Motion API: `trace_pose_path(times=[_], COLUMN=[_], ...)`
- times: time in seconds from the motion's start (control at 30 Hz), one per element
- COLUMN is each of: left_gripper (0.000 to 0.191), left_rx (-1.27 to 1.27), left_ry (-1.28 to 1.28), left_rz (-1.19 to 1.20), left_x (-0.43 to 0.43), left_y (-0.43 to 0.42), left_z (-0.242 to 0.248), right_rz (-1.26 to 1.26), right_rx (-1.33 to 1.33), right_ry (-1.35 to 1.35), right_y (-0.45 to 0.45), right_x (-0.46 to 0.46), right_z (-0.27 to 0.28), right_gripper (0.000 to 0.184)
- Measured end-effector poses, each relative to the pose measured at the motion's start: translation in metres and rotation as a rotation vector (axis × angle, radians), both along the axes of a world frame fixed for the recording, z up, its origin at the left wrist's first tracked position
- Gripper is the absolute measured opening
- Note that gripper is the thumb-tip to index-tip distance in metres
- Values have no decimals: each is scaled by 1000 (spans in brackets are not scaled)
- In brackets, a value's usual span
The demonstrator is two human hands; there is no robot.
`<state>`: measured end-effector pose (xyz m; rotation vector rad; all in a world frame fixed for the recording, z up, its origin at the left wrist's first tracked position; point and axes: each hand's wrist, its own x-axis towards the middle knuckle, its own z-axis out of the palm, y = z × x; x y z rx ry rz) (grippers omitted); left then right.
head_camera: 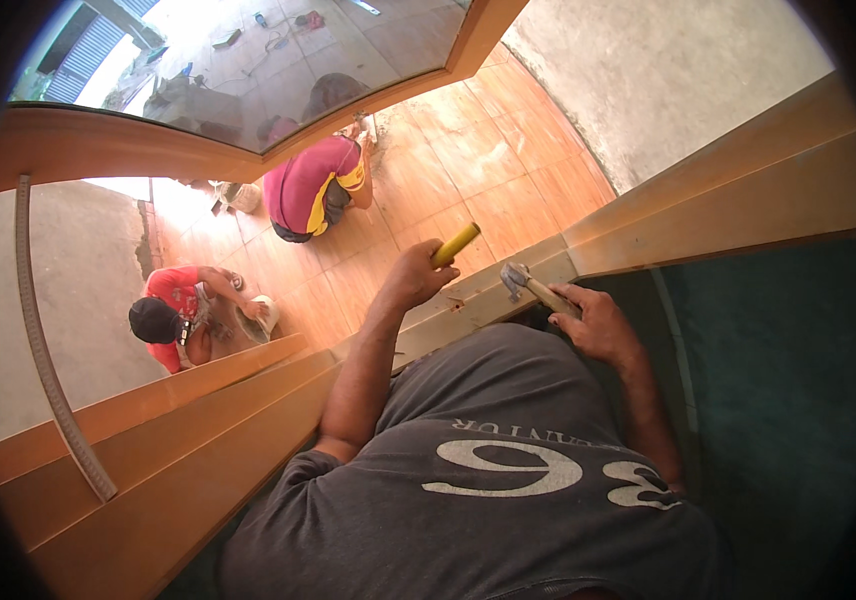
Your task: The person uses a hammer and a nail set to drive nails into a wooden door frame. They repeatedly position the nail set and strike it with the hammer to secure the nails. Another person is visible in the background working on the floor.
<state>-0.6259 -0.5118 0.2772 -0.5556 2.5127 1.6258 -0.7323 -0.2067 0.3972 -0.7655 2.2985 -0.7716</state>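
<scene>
My left hand is closed around a yellow cylindrical handle; the rest of that tool, if any, is hidden by the fingers. My right hand grips the wooden handle of a claw hammer, its metal head pointing away from me. Both hands are above a wooden window-frame sill. A small rough-edged hole shows in the sill between the hands. The hammer's head hangs over the sill, to the right of the hole; whether it touches the wood I cannot tell.
A glazed wooden sash stands open at the upper left, with a curved whitish strip below it. Wooden jambs flank me. Beyond the sill, on the tiled floor, one co-worker crouches and another has a hand at a bucket.
</scene>
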Motion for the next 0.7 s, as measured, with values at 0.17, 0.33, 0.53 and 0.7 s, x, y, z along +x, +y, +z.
trace_pose_path(times=[0.17, 0.33, 0.53, 0.7], left_gripper=[26, 26, 22, 28], left_rx=[-156, -128, -166, -213], left_ry=[66, 16, -157, -169], left_rz=[-247, -358, -452, -423], left_x=[-8, -18, -7, -5], left_y=[9, 7, 4, 16], left_z=[-21, -33, -18, -30], right_rz=[-6, -41, -87, -40], right_rx=[32, 49, -11, 32], right_ry=[-2, -21, -45, -38], right_y=[-2, 3, 16, 19], right_x=[1, 1, 2, -4], right_z=[0, -3, -8, -8], right_gripper=[49, 48, 47, 48])
